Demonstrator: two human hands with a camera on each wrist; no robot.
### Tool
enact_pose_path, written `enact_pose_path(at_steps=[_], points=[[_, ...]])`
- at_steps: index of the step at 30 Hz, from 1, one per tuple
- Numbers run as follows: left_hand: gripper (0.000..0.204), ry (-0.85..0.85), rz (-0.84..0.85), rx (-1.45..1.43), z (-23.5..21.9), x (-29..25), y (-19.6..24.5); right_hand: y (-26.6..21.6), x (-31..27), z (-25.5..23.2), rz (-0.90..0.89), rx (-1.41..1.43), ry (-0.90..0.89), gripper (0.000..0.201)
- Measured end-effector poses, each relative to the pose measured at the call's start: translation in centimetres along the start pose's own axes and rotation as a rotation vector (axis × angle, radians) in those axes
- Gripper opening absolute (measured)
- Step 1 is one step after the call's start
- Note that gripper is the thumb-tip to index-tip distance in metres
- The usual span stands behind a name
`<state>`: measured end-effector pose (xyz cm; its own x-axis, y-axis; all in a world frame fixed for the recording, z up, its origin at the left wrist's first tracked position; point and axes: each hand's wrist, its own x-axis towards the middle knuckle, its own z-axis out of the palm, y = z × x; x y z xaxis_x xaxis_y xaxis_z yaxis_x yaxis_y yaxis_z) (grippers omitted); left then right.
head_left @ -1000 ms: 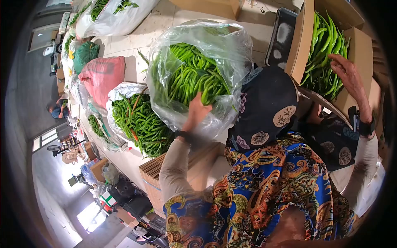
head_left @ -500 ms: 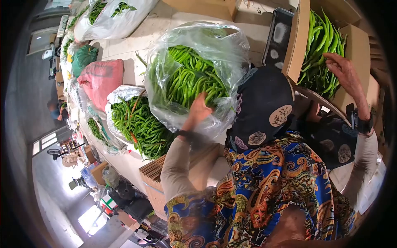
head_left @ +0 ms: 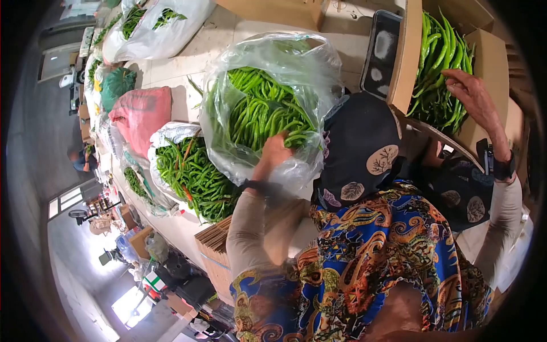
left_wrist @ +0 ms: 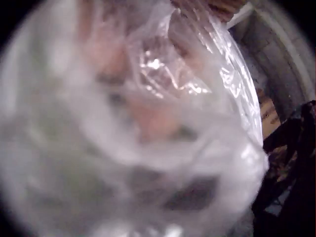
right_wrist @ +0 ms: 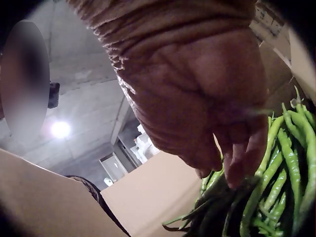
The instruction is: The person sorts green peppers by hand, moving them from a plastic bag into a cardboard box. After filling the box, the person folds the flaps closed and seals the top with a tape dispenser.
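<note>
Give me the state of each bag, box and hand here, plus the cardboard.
Plastic bag, open, peppers inside
Box, open, peppers inside
White sack, open, peppers showing
Red sack, bulging, opening not visible
Cardboard stack, flat
Left hand, at bagged peppers, grip unclear
Right hand, fingers loosely bent

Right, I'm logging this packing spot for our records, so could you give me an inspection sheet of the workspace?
Surface: pale tiled floor, a few stray peppers on it.
Job's things: green peppers in an open clear bag; more peppers in an open carton.
Clutter: pink sack, open sack of peppers, stacked cardboard, black tray.
Left hand: at the peppers inside the clear bag; grip unclear, wrist view blurred by plastic.
Right hand: over the carton, fingers loosely bent at its peppers.
Cables: nothing seen near the hands.
Surroundings: another person farther back, bright window.
</note>
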<state>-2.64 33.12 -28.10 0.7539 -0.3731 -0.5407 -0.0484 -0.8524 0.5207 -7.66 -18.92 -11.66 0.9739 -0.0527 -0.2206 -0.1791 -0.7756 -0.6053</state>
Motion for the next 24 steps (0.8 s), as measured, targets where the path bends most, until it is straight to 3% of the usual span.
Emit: enact_pose_path(at_steps=[3, 5, 6, 7, 8, 9, 10, 12, 13, 15, 16, 20, 23, 24], points=[[0.062, 0.017, -0.029, 0.056, -0.7, -0.1, 0.4, 0.7, -0.3, 0.0, -0.021, 0.014, -0.001, 0.033], [0.063, -0.114, -0.086, -0.152, -2.1, -0.3, -2.6, 0.8, -0.4, 0.0, -0.001, 0.024, 0.005, 0.032], [0.061, -0.137, -0.150, -0.142, -3.8, -1.1, -2.1, 1.1, -0.4, 0.0, -0.004, 0.029, 0.007, 0.032], [0.058, -0.016, -0.073, -0.271, -4.0, -1.7, -3.3, 1.4, -0.5, 0.0, -0.003, 0.035, 0.008, 0.032], [0.061, -0.058, -0.123, -0.350, -4.9, -2.6, -5.0, 1.3, -0.6, 0.0, 0.000, 0.040, 0.009, 0.032], [0.064, -0.099, -0.173, -0.431, -7.2, -3.8, -2.8, 1.1, -0.7, -0.1, 0.000, 0.038, 0.004, 0.032], [0.064, -0.100, -0.172, -0.430, -8.3, -4.5, -2.0, 0.9, -0.7, -0.2, -0.001, 0.034, 0.000, 0.032], [0.066, -0.060, -0.276, -0.034, -9.8, -5.7, -1.5, 0.4, -0.7, -0.2, -0.011, 0.017, 0.004, 0.032], [0.066, -0.057, -0.274, -0.032, -10.0, -6.2, -1.7, 0.3, -0.7, -0.2, -0.024, -0.001, 0.010, 0.032], [0.030, 0.210, 0.047, -0.260, -10.4, -7.2, -2.2, 0.2, -0.6, -0.2, -0.011, -0.004, 0.003, 0.032], [0.031, 0.136, 0.089, -0.102, -11.4, -7.0, -2.4, 0.1, -0.5, -0.3, 0.003, -0.008, -0.008, 0.031], [0.030, 0.231, 0.100, -0.013, -13.5, -7.1, -3.2, 0.3, -0.3, -0.3, -0.013, 0.002, -0.005, 0.032], [0.029, 0.405, -0.066, -0.588, -15.4, -7.4, -2.3, 0.1, -0.4, -0.3, 0.014, 0.009, -0.028, 0.032], [0.029, 0.447, -0.015, -0.655, -16.2, -7.3, -0.7, 0.5, -0.3, -0.2, -0.001, 0.021, -0.023, 0.032]])
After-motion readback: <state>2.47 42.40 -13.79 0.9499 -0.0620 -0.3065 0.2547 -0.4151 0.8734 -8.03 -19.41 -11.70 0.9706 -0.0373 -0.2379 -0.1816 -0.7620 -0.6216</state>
